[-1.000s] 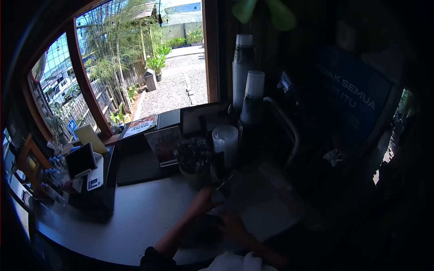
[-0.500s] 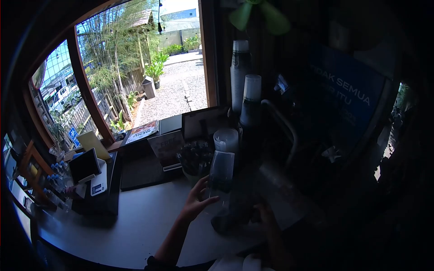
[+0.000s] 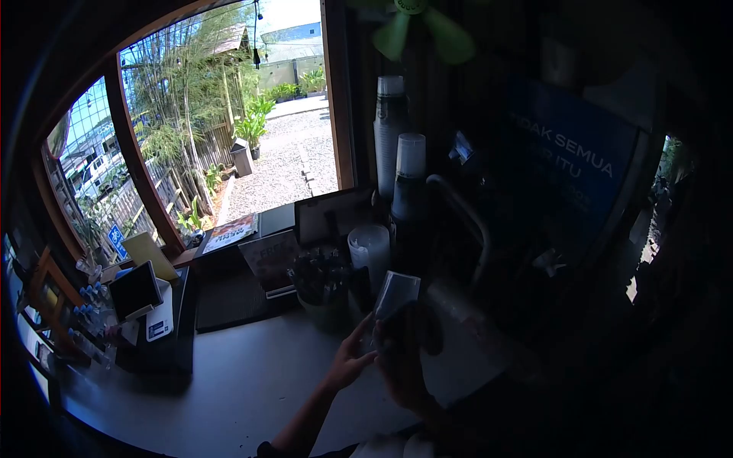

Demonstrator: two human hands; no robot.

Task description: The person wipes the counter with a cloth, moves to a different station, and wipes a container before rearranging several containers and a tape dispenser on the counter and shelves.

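My left hand [image 3: 354,357] grips the lower left side of a clear, flat-topped container [image 3: 398,291], which is tilted to the right above the counter. My right hand [image 3: 400,365] is in deep shadow, raised close against the container's right side, its fingers closed round something dark. A dark rounded thing [image 3: 431,330] shows just right of that hand; what it is cannot be made out. Behind them stand a pot of dark utensils [image 3: 324,305] and a translucent tub [image 3: 369,248].
Tall stacks of plastic cups [image 3: 387,145] stand by the window, with a curved metal pipe [image 3: 477,221] to their right. A tablet on a stand [image 3: 136,291] sits at the left. The grey counter [image 3: 252,382] runs along the front.
The container has tilted over to the right. My right hand has risen from the counter and moved left against it, with the dark thing. The whole view has shifted slightly.
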